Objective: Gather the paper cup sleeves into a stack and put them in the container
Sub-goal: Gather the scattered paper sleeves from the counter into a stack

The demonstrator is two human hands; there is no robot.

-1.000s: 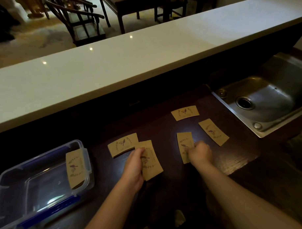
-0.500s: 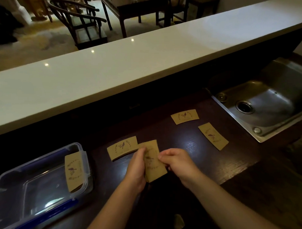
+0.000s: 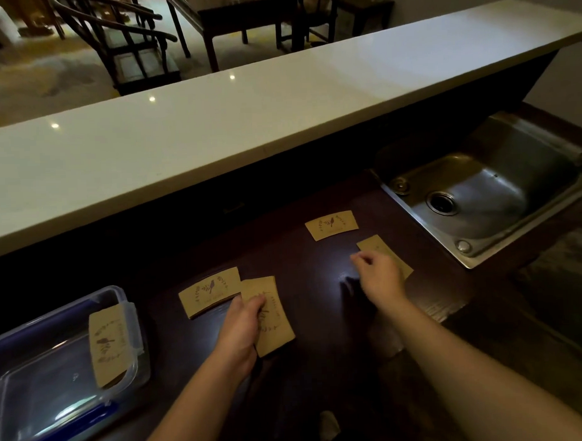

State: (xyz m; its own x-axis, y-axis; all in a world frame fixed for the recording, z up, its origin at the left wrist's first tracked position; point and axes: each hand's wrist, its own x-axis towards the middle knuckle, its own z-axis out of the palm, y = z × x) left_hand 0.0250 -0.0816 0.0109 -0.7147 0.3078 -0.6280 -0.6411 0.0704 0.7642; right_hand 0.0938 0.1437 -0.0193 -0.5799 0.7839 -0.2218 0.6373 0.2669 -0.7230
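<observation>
Brown paper cup sleeves with a printed bird lie on the dark counter (image 3: 318, 285). My left hand (image 3: 240, 331) grips a small stack of sleeves (image 3: 275, 320) that rests on the counter. Just left of it lies a single sleeve (image 3: 208, 291), its edge under the stack. My right hand (image 3: 380, 276) is over another sleeve (image 3: 374, 245), fingers curled on top of it; the sleeve still lies flat. A further sleeve (image 3: 331, 224) lies behind it. In the clear plastic container (image 3: 135, 328) at the left, one sleeve (image 3: 107, 342) leans against the right wall.
A steel sink (image 3: 500, 193) is set into the counter at the right. A raised white bar top (image 3: 279, 121) runs along the back. Chairs and a table stand on the floor beyond it. A small pale scrap (image 3: 328, 425) lies near the front edge.
My right hand brought a sleeve from the middle of the counter onto the stack in my left hand, then moved right onto the sleeve near the sink. My left hand stayed put.
</observation>
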